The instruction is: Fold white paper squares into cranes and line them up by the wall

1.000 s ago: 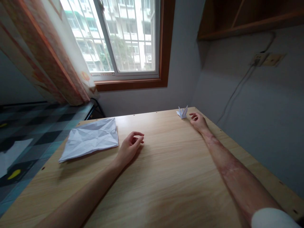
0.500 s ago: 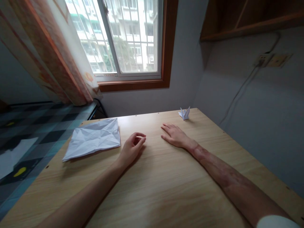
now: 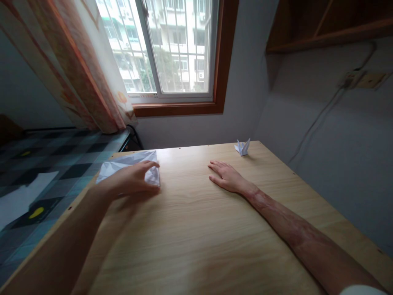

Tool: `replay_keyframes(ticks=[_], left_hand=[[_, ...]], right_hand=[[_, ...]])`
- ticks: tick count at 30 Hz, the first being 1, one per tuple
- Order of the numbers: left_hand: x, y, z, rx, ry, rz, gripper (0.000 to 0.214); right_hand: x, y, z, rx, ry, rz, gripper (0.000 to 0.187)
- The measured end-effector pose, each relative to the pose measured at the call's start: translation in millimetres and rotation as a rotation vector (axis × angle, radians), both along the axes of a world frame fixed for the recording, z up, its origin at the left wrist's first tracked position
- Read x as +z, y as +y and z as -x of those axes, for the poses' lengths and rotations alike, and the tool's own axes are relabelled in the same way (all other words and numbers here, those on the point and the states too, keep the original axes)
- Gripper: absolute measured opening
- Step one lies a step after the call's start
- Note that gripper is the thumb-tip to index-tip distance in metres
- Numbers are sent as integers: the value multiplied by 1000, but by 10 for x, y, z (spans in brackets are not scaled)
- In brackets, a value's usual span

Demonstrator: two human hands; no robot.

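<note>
The left hand (image 3: 135, 179), thumb and fingers apart, is over the creased white paper sheet (image 3: 114, 167) at far left, touching or not I can't tell, and the right hand (image 3: 226, 176) lies spread flat on the pale wooden table (image 3: 172, 233) near the small white folded-paper bird (image 3: 242, 148).

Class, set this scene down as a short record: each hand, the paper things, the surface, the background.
Left hand: over the paper, thumb and fingers apart; contact unclear
Right hand: palm down on the table, fingers forward, holding nothing
Paper: white, creased, at the table's far left
Crane: folded, white, near the far right corner
Table: pale wood grain
Background: window, curtain at its left
</note>
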State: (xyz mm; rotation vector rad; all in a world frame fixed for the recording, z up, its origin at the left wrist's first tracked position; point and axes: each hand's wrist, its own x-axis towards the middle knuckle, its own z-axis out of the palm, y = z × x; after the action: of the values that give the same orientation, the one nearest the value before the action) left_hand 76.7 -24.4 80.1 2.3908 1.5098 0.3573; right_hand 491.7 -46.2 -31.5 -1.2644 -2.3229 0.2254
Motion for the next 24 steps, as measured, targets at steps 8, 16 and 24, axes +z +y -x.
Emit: replay_keyframes(ticks=[8, 16, 24], left_hand=[[-29, 164, 581, -24, -97, 284, 50], [15, 165, 623, 16, -128, 338, 46], [-30, 164, 551, 156, 27, 295, 23]], right_hand=[[-8, -3, -2, -5, 27, 7, 58], [-14, 3, -8, -6, 11, 6, 58], [0, 3, 4, -7, 28, 14, 57]])
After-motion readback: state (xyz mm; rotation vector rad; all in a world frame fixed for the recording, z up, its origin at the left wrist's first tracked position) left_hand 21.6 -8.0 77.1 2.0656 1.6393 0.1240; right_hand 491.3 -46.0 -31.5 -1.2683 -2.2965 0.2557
